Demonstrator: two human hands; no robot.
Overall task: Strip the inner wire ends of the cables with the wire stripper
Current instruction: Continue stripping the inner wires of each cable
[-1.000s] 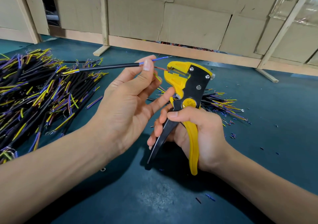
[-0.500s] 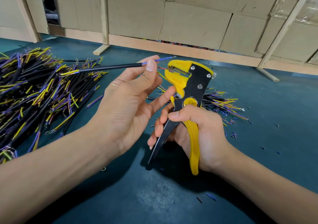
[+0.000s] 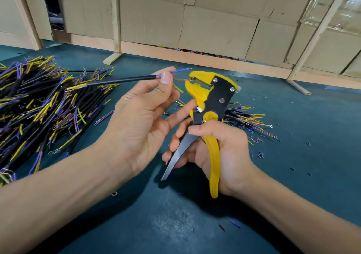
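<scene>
My left hand (image 3: 144,121) pinches a black cable (image 3: 121,80) between thumb and forefinger near its right end. From that end a blue inner wire (image 3: 179,71) points up and right, and a thin red inner wire (image 3: 180,80) runs into the jaws of the wire stripper. My right hand (image 3: 220,150) grips the yellow and black wire stripper (image 3: 213,99) by its two handles, jaws up and facing left. A yellow inner wire (image 3: 178,88) hangs below the thumb.
A big heap of black cables (image 3: 39,105) with yellow and purple ends lies on the green table (image 3: 175,224) at the left. A smaller bundle (image 3: 248,117) lies behind the stripper. Snipped insulation bits (image 3: 259,154) are scattered at the right. Cardboard boxes (image 3: 214,29) and wooden battens stand behind.
The red wire end has gone a little further into the stripper jaws. Both hands stay almost where they were.
</scene>
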